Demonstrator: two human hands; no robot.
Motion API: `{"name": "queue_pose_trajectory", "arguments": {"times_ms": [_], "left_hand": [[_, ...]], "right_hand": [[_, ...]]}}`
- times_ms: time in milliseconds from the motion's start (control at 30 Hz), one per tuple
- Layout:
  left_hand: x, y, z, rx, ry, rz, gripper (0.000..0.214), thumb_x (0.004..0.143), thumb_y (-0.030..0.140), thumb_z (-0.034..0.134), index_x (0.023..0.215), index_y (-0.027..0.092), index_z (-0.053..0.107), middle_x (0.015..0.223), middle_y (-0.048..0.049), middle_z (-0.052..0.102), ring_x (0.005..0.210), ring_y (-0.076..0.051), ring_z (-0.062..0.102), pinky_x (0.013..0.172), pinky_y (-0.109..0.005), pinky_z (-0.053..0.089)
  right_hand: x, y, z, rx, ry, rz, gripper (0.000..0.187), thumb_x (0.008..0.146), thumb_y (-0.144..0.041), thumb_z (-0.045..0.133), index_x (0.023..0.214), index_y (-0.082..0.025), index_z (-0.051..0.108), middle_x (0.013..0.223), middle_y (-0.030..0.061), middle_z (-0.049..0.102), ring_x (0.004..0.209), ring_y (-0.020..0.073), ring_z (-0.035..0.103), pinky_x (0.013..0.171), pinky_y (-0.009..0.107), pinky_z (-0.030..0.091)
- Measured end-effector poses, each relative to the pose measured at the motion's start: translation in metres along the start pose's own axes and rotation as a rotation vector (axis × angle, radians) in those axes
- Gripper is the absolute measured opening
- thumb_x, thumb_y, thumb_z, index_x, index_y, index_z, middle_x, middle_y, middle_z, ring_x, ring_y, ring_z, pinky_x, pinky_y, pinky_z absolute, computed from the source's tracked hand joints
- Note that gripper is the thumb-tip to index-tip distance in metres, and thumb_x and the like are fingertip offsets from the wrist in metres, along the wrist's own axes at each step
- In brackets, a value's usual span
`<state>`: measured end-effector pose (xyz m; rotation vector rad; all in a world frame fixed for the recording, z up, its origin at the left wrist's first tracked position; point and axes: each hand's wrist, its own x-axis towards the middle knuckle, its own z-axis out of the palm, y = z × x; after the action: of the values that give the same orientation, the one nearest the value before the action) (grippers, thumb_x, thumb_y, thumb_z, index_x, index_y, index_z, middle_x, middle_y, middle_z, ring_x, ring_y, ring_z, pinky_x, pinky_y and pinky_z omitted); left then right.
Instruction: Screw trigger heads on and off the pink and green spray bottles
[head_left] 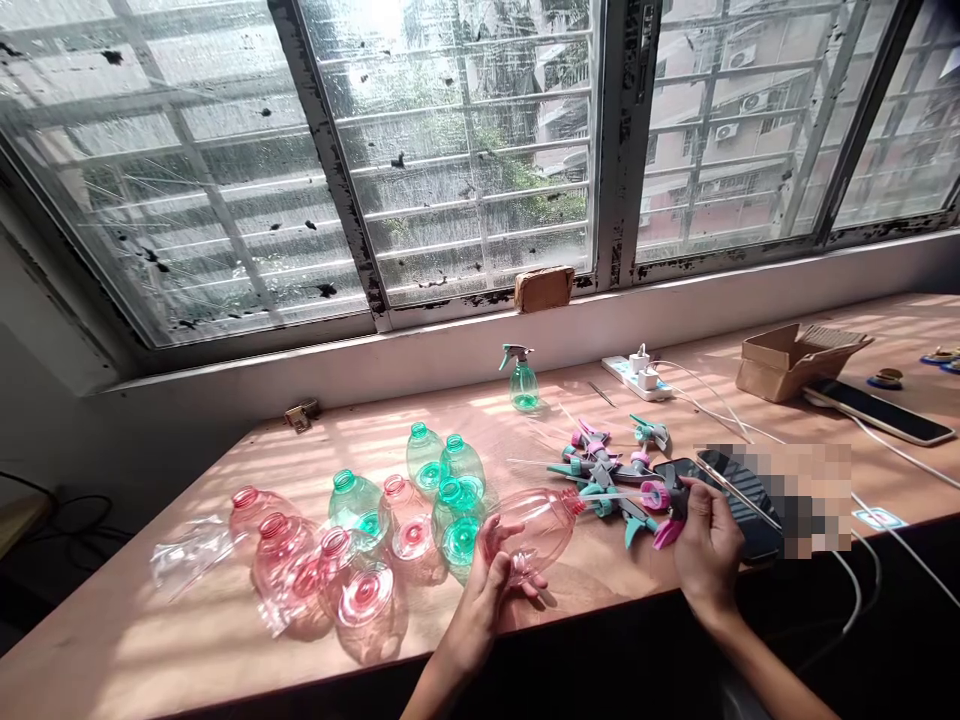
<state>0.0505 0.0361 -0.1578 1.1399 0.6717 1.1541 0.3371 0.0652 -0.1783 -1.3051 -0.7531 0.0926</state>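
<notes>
My left hand (491,580) holds a clear pink plastic bottle (536,525) lying on its side near the table's front edge, neck pointing right. My right hand (705,545) grips a spray trigger head (667,505) with a pink collar and pink trigger, its thin dip tube pointing left toward the bottle's neck. Just behind lies a pile of loose trigger heads (600,465) in teal, grey and pink. To the left of my left hand stand and lie several pink and green empty bottles (405,520).
One assembled green spray bottle (523,380) stands near the window sill. A power strip (637,378) with chargers, a cardboard box (795,362), a phone (881,410) and cables lie at the right. A dark tablet (739,490) lies by my right hand. A crumpled plastic bag (184,550) sits far left.
</notes>
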Motion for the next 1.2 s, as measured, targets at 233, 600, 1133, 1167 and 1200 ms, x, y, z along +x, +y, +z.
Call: {"name": "queue_pose_trajectory", "arguments": {"times_ms": [233,600,1133,1167,1200], "left_hand": [[0.000,0.007,0.005,0.082,0.007,-0.001,0.076,0.093,0.070,0.071,0.149,0.032,0.040,0.154,-0.0183,0.044,0.084,-0.019,0.071,0.082,-0.043,0.059],[-0.006,0.004,0.003,0.217,-0.020,0.016,0.086,0.092,0.052,0.082,0.159,0.032,0.031,0.161,-0.0205,0.042,0.104,-0.027,0.071,0.091,-0.044,0.057],[-0.003,-0.007,-0.003,0.166,-0.055,0.006,0.126,0.072,0.046,0.100,0.165,0.041,0.016,0.168,-0.0167,0.028,0.137,-0.037,0.052,0.106,-0.050,0.052],[-0.003,-0.006,-0.005,0.168,-0.066,0.014,0.117,0.077,0.053,0.095,0.166,0.039,0.020,0.168,-0.0166,0.030,0.139,-0.038,0.051,0.109,-0.051,0.050],[-0.003,-0.005,-0.006,0.167,-0.074,0.018,0.103,0.085,0.061,0.086,0.165,0.036,0.026,0.167,-0.0167,0.032,0.140,-0.038,0.050,0.111,-0.053,0.048]], "right_hand": [[0.001,-0.003,-0.007,-0.034,0.029,-0.058,0.063,0.102,-0.073,0.044,0.108,-0.016,0.073,0.110,0.0182,0.076,0.102,0.0352,0.070,0.092,0.047,0.051],[-0.020,-0.014,0.003,0.269,-0.512,0.049,0.042,0.092,-0.066,0.072,0.106,-0.026,0.077,0.103,0.0087,0.080,0.088,0.0285,0.076,0.070,0.038,0.065],[-0.010,-0.017,0.000,0.359,-0.795,0.187,0.051,0.081,-0.049,0.088,0.126,-0.028,0.076,0.112,0.0091,0.081,0.090,0.0296,0.079,0.070,0.041,0.070],[-0.011,-0.018,0.000,0.393,-0.809,0.232,0.052,0.083,-0.048,0.087,0.129,-0.028,0.075,0.108,0.0083,0.081,0.078,0.0261,0.077,0.059,0.037,0.068],[-0.011,-0.018,0.000,0.416,-0.826,0.266,0.053,0.084,-0.047,0.087,0.132,-0.028,0.073,0.106,0.0077,0.081,0.070,0.0234,0.074,0.053,0.034,0.065]]}}
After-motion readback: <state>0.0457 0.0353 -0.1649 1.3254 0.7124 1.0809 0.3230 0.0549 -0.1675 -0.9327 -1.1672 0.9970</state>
